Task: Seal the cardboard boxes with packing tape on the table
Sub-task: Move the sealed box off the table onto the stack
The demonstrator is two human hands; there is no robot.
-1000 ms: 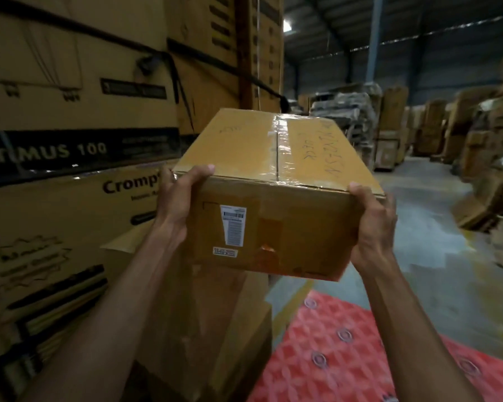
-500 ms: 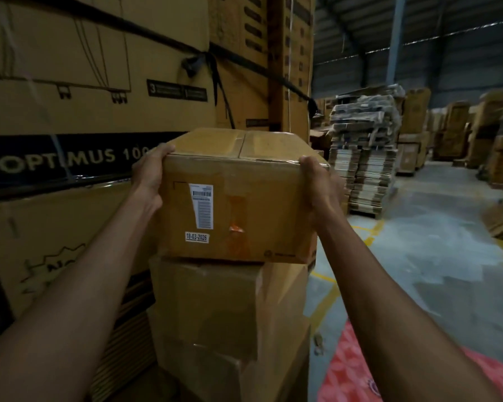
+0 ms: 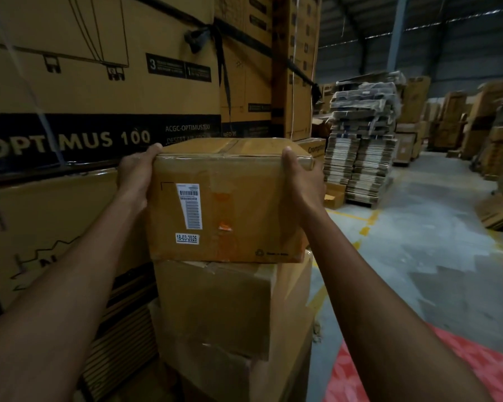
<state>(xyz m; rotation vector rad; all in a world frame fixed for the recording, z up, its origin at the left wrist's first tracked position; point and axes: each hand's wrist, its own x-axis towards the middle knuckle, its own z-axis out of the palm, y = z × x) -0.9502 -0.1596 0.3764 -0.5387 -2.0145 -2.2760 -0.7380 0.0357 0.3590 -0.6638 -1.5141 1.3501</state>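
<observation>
A taped brown cardboard box (image 3: 244,204) with a white barcode label and a date sticker sits on top of a stack of plainer boxes (image 3: 224,309). My left hand (image 3: 135,177) grips its left side, thumb over the top edge. My right hand (image 3: 301,181) grips its right side, thumb on the top edge. Clear tape runs along the top seam. No tape roll is in view.
Tall strapped cartons (image 3: 99,82) printed OPTIMUS 100 wall off the left. A pallet of flattened cardboard (image 3: 360,152) stands behind on the right. Grey concrete floor (image 3: 418,242) with yellow lines stretches right. A red patterned surface (image 3: 482,369) shows at bottom right.
I carried the box left from above the red surface and lowered it onto the stack. Both hands keep their hold on its sides.
</observation>
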